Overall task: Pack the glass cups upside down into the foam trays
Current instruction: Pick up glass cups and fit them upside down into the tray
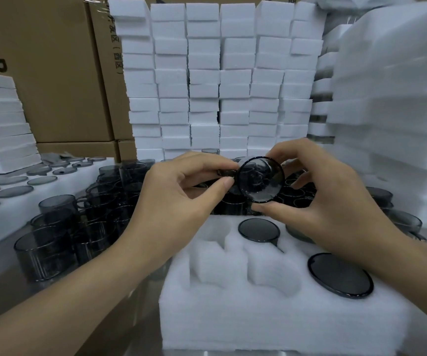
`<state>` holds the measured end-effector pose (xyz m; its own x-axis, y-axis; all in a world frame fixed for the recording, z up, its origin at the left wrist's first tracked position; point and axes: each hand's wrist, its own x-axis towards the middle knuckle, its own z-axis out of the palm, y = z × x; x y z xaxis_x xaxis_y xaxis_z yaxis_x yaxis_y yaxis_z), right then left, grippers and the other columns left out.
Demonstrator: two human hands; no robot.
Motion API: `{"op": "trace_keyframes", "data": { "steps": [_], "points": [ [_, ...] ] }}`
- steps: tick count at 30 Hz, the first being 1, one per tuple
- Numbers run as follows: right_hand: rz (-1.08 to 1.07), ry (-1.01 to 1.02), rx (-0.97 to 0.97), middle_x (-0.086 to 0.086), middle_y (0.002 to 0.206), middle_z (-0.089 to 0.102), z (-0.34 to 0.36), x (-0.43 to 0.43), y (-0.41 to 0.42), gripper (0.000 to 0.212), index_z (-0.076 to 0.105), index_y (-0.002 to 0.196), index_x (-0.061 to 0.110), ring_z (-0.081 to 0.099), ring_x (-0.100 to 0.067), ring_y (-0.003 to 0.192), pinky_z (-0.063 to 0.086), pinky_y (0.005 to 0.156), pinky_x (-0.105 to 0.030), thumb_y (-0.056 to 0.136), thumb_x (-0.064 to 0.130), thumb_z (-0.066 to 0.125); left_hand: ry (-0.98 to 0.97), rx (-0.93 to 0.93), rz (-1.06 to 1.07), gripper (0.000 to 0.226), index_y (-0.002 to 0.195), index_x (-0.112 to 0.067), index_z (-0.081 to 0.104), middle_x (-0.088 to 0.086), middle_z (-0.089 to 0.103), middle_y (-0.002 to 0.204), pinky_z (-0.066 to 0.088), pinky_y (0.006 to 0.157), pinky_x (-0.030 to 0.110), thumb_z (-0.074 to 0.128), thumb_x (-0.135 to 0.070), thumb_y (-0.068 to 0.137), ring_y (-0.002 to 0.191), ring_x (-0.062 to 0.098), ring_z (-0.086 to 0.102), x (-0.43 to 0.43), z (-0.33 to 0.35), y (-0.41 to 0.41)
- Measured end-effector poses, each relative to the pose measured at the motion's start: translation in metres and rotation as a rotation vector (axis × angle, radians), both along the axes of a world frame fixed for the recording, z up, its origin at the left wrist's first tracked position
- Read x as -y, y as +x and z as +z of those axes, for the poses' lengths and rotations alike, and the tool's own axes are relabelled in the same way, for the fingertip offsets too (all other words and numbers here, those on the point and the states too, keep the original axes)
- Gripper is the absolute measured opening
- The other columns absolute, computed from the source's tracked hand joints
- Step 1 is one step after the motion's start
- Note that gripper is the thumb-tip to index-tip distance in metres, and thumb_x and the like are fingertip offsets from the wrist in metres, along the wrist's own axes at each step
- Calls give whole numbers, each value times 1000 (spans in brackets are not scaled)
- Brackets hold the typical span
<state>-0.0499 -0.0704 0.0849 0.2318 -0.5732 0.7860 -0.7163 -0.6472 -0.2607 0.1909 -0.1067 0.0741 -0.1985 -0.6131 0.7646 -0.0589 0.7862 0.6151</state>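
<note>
The foam tray is filled on its right by two seated cups, base-up; the left pockets are open. Above its far edge a glass cup is held, handle pinched by the left hand, body gripped by the right hand. The rim should be tipped fully downward and the handle aligned before pressing in.

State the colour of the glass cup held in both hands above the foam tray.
Dark smoky grey, see-through glass cup; the head view, the only one, shows it.
</note>
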Motion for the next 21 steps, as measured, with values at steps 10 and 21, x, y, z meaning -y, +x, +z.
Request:
{"op": "trace_keyframes", "data": {
  "steps": [10,21],
  "points": [
    [-8,-72,-73,21,115,59,2,-2,2,57,56,133,42,62,-7,103,51,84,-23,82,49,81,104,-125,-74,27,121,-16,79,1,85,103,64,97,39,75,-2,98,103,19,81,-6,4,-2],
    [2,-80,87,24,116,66,4,-10,10,56,57,129,33,66,-1,111,48,89,-17,82,49,84,25,0,41,47,136,-35,71,-12,77,127,65,75,54,74,-6,100,116,10,75,-12,4,-2]
  ]
}}
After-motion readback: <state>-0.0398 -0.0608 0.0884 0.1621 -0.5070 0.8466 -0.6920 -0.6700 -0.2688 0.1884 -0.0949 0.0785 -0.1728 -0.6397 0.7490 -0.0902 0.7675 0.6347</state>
